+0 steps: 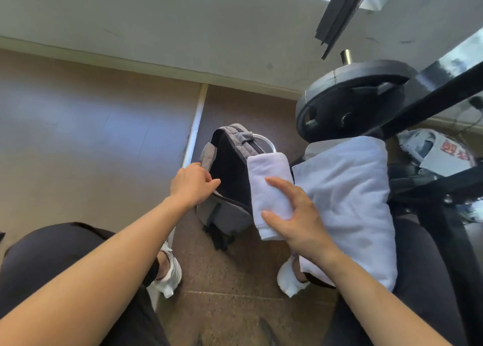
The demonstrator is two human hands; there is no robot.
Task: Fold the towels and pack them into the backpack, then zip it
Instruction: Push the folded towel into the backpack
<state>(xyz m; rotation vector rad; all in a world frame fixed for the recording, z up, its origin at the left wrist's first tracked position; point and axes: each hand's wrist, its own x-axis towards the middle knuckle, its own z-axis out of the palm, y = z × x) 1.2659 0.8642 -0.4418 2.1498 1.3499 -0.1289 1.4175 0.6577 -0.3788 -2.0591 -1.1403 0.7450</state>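
A person sits and looks down at the floor point(91, 136). A gray backpack point(227, 173) stands on the floor between the person's two white shoes point(171, 275). Its top is open and the inside looks dark.

The left hand point(193, 186) holds the near edge of the open backpack, with its fingers curled round the edge.

The right hand point(295, 215) holds a small towel point(266, 168). The towel is white and folded into a long, thin shape. The thumb presses on top of it and the fingers wrap round its side. It hangs just over the right side of the backpack's opening.

A big towel point(350, 196), also white, lies folded on the person's right leg. Behind it is a round black weight plate point(350, 105) on a dark metal frame.
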